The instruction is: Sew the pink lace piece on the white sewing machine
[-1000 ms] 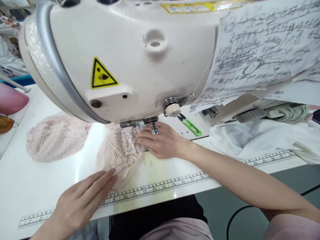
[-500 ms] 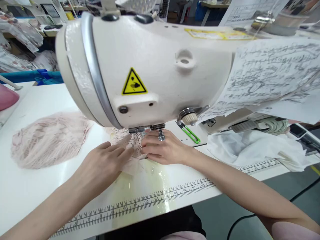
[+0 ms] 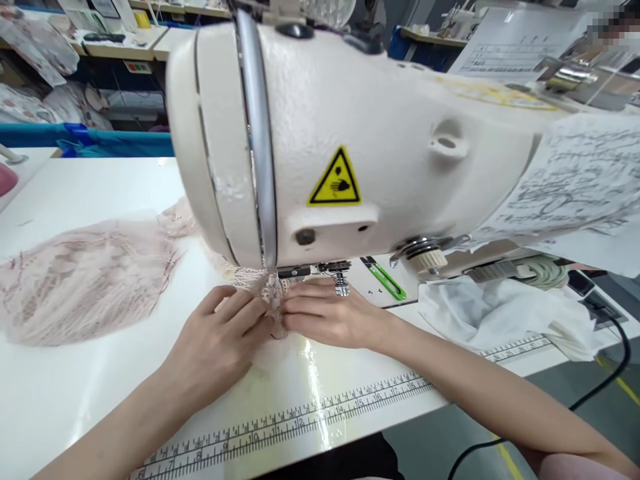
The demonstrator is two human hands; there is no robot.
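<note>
Two hands are resting close together below the sewing machine (image 3: 390,127), with pale pink lace (image 3: 247,277) lying between them, near the metal fittings (image 3: 295,272). Your left hand (image 3: 220,343) is holding its fingers bent and clamping on the lace; its thumb is mostly hiding. Your right hand (image 3: 343,317) is lying with fingers together, tips touching the lace; cannot tell whether they are pinching or only pressing. Wider lace panel (image 3: 95,280) is spreading over the white worktop (image 3: 100,380) to the left; the machine head is hiding whether the two are joining. Green snips (image 3: 385,279) are lying just beyond your right hand. White cloth (image 3: 485,307) is lying crumpled beyond your right forearm. Ruler marking (image 3: 280,433) is running along the near edge, passing under that forearm. Handwritten paper (image 3: 575,173) is covering part of the machine at right.
</note>
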